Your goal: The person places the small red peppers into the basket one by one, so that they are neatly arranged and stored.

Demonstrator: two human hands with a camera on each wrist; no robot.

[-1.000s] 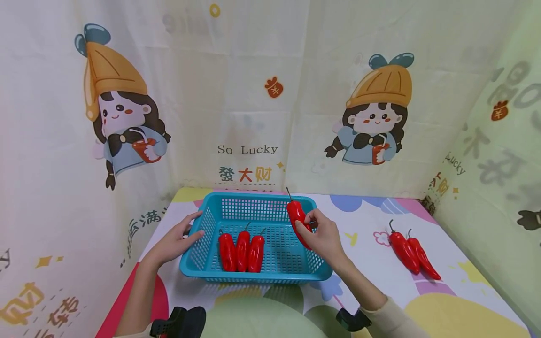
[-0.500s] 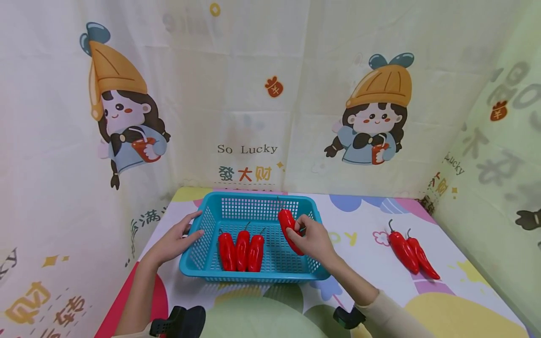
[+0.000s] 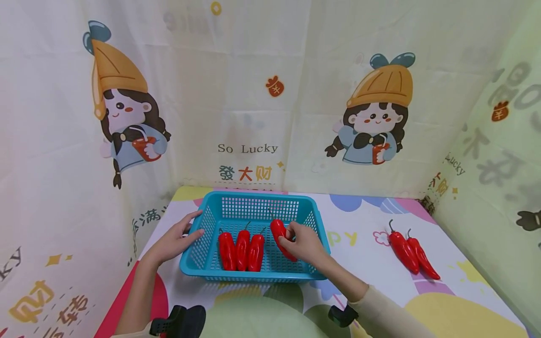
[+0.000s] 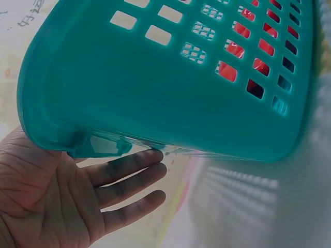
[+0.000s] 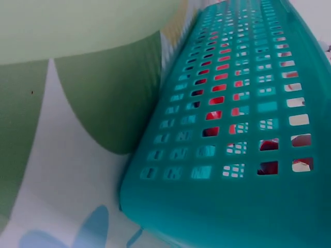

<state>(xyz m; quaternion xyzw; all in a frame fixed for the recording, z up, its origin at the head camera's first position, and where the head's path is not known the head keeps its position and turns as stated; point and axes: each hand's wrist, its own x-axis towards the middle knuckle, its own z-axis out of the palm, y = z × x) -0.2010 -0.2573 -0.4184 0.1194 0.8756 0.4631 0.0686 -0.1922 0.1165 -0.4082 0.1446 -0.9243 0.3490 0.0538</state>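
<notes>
In the head view my right hand (image 3: 302, 243) pinches a red chili pepper (image 3: 278, 232) between thumb and fingers, inside the right half of a blue plastic basket (image 3: 258, 277). Its stem points up and away. Three red peppers (image 3: 242, 251) lie side by side in the basket's left half. My left hand (image 3: 174, 240) rests at the basket's left rim, its thumb over the edge. Straight, spread fingers (image 4: 129, 188) show outside the wall in the left wrist view. The right wrist view shows the basket's perforated side (image 5: 207, 119), with my right hand out of sight.
Two more red peppers (image 3: 403, 252) lie together on the patterned tabletop (image 3: 359, 277), right of the basket. A printed cloth (image 3: 249, 117) hangs behind and along both sides of the table.
My right hand has moved left and down with the pepper, from above the basket's right rim to inside it. The left hand and the other peppers stay in place.
</notes>
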